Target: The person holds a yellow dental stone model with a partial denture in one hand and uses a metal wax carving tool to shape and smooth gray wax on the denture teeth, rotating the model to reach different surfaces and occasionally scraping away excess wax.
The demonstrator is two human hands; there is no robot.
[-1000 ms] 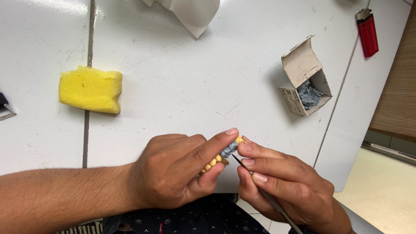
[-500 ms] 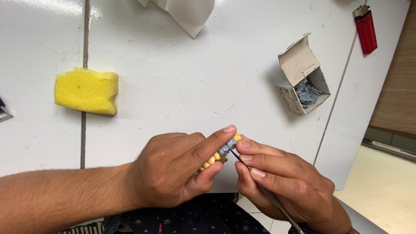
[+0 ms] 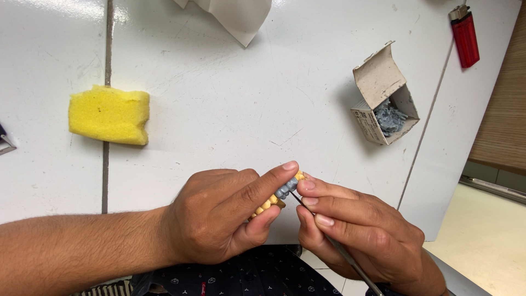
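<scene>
Hands are staying locked together at the near edge of the bench (image 3: 219, 109), hardly shifting since a second ago, while the view is drifting so that everything sits a little further right. The yellow sponge (image 3: 109, 114) is lying far left. The left hand (image 3: 219, 219) is pinching a small yellow tooth model (image 3: 267, 203) with a grey part (image 3: 286, 188) on it. The right hand (image 3: 356, 233) is gripping a thin metal tool (image 3: 339, 252), its tip touching the grey part. The open cardboard box (image 3: 378, 82), further right, is holding grey material (image 3: 390, 117). A red lighter (image 3: 464, 37) is lying far right on the white bench.
</scene>
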